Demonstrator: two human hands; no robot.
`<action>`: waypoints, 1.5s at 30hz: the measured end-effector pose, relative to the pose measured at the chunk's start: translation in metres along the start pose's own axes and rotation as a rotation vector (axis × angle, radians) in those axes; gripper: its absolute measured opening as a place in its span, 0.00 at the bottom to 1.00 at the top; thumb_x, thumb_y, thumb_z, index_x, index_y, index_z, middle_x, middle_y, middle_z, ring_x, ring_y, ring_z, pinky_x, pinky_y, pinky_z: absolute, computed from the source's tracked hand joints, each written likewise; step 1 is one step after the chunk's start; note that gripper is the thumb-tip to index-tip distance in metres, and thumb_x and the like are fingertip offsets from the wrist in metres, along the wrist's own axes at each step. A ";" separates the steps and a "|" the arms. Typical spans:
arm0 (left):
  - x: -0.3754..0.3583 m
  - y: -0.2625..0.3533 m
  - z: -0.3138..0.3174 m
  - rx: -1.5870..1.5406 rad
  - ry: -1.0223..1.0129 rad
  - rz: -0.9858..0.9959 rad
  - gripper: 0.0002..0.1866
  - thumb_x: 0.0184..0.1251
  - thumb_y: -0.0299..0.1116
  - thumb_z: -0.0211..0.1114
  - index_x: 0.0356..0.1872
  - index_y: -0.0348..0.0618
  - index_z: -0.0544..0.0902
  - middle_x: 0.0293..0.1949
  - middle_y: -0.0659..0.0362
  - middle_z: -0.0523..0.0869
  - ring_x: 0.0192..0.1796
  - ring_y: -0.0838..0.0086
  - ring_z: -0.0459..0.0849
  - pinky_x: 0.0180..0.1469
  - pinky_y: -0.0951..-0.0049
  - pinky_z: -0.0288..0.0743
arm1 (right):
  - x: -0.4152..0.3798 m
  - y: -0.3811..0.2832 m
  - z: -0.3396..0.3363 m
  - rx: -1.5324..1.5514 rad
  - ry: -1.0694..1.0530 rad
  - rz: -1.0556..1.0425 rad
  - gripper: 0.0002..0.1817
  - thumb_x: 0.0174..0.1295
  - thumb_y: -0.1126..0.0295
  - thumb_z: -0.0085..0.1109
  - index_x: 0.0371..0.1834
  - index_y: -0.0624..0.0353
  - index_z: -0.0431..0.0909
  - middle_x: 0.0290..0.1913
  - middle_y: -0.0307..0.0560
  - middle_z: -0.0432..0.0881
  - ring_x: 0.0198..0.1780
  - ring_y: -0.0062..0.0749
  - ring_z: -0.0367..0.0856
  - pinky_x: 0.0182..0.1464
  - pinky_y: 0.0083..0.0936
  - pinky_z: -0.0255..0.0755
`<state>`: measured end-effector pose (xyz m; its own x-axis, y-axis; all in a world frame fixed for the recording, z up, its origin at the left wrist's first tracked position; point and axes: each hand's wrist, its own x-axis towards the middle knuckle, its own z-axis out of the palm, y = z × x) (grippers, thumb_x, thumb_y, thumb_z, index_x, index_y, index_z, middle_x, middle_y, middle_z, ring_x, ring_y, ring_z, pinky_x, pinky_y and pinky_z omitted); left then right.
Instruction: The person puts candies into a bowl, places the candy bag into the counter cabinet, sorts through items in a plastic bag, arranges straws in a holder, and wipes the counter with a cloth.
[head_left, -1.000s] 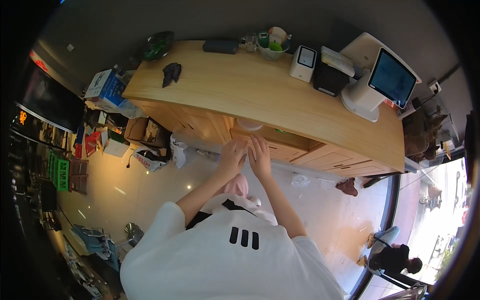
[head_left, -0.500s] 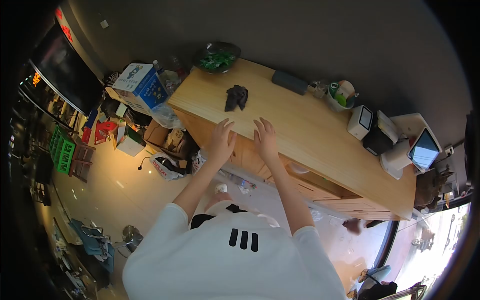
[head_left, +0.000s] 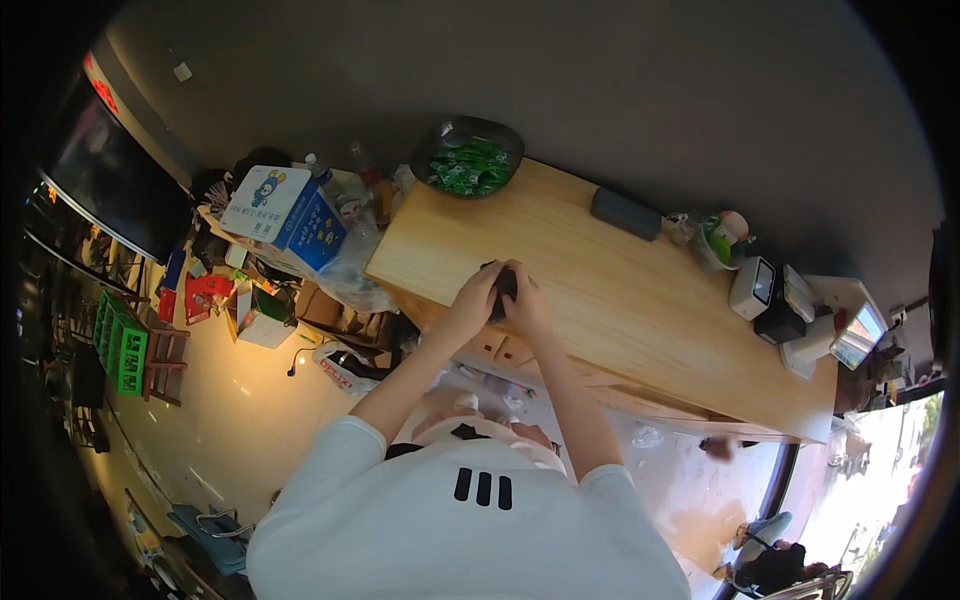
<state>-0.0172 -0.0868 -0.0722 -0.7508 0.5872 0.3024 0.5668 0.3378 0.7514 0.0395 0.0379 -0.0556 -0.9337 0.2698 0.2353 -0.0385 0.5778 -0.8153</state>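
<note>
A crumpled dark cloth (head_left: 505, 285) is bunched between my two hands, at the front edge of the wooden counter (head_left: 560, 260). My left hand (head_left: 474, 302) closes on it from the left, and my right hand (head_left: 529, 308) wraps it from the right. The fingertips of both hands nearly meet over the top of the cloth. Much of it is hidden behind my fingers.
On the counter's far left corner sits a black bowl (head_left: 468, 160) of green packets. A dark oblong case (head_left: 626, 213), a tub (head_left: 720, 240) and a screen terminal (head_left: 855, 338) stand along the back. A blue-and-white box (head_left: 285, 215) is left of the counter.
The dark cloth has left the counter top and is now between my hands. Both hands, open and apart before, have come together around it. The camera view has shifted.
</note>
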 end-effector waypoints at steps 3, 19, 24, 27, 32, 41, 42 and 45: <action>-0.004 0.005 0.005 0.025 0.093 0.068 0.18 0.57 0.19 0.55 0.51 0.34 0.76 0.53 0.46 0.78 0.53 0.53 0.78 0.54 0.63 0.74 | -0.012 0.000 -0.006 0.088 0.027 0.006 0.26 0.48 0.82 0.55 0.53 0.55 0.66 0.45 0.60 0.78 0.46 0.59 0.77 0.44 0.42 0.73; -0.032 0.085 0.038 0.060 0.142 0.138 0.16 0.51 0.18 0.60 0.44 0.36 0.77 0.43 0.52 0.78 0.47 0.57 0.77 0.48 0.63 0.74 | -0.058 0.016 -0.072 0.022 0.112 -0.200 0.21 0.45 0.85 0.53 0.46 0.63 0.70 0.47 0.60 0.76 0.50 0.57 0.73 0.51 0.41 0.70; -0.030 0.079 0.043 0.074 0.165 0.116 0.13 0.51 0.18 0.58 0.41 0.37 0.76 0.41 0.52 0.76 0.46 0.56 0.76 0.46 0.62 0.73 | -0.053 0.013 -0.070 -0.046 0.083 -0.177 0.20 0.45 0.84 0.53 0.46 0.63 0.71 0.47 0.58 0.76 0.49 0.57 0.73 0.50 0.42 0.70; -0.026 0.075 0.038 0.084 0.214 0.112 0.14 0.52 0.20 0.60 0.42 0.38 0.76 0.43 0.53 0.76 0.48 0.57 0.76 0.47 0.63 0.73 | -0.036 0.015 -0.062 -0.067 0.091 -0.176 0.21 0.45 0.84 0.53 0.46 0.63 0.70 0.47 0.58 0.75 0.49 0.57 0.73 0.50 0.42 0.70; -0.025 0.069 0.001 0.097 0.179 0.076 0.13 0.57 0.24 0.61 0.44 0.40 0.75 0.47 0.52 0.76 0.51 0.57 0.75 0.53 0.64 0.71 | 0.035 0.011 -0.054 -0.127 0.129 -0.052 0.25 0.48 0.79 0.59 0.53 0.61 0.68 0.54 0.58 0.72 0.55 0.55 0.70 0.55 0.44 0.66; -0.059 -0.015 -0.096 0.129 0.146 0.015 0.10 0.60 0.28 0.61 0.42 0.39 0.77 0.46 0.52 0.76 0.52 0.58 0.75 0.55 0.64 0.69 | -0.011 -0.009 0.041 -0.571 0.254 -0.165 0.29 0.59 0.62 0.57 0.64 0.57 0.63 0.66 0.56 0.61 0.69 0.53 0.54 0.69 0.52 0.45; -0.066 -0.027 -0.114 0.147 0.124 0.012 0.10 0.60 0.29 0.61 0.42 0.39 0.77 0.46 0.52 0.76 0.52 0.58 0.75 0.55 0.64 0.68 | -0.018 -0.022 0.054 -0.554 0.275 -0.159 0.28 0.60 0.63 0.57 0.63 0.58 0.63 0.66 0.56 0.61 0.69 0.53 0.54 0.69 0.52 0.45; -0.090 -0.059 -0.147 0.150 0.108 0.044 0.10 0.60 0.28 0.61 0.42 0.39 0.77 0.46 0.52 0.77 0.51 0.57 0.75 0.54 0.63 0.69 | -0.031 -0.060 0.101 -0.504 0.245 -0.158 0.25 0.59 0.65 0.57 0.60 0.59 0.67 0.64 0.55 0.63 0.69 0.52 0.55 0.69 0.52 0.45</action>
<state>-0.0335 -0.2680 -0.0575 -0.7518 0.5241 0.4001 0.6378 0.4240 0.6430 0.0349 -0.0826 -0.0675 -0.8182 0.2862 0.4986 0.0595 0.9048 -0.4218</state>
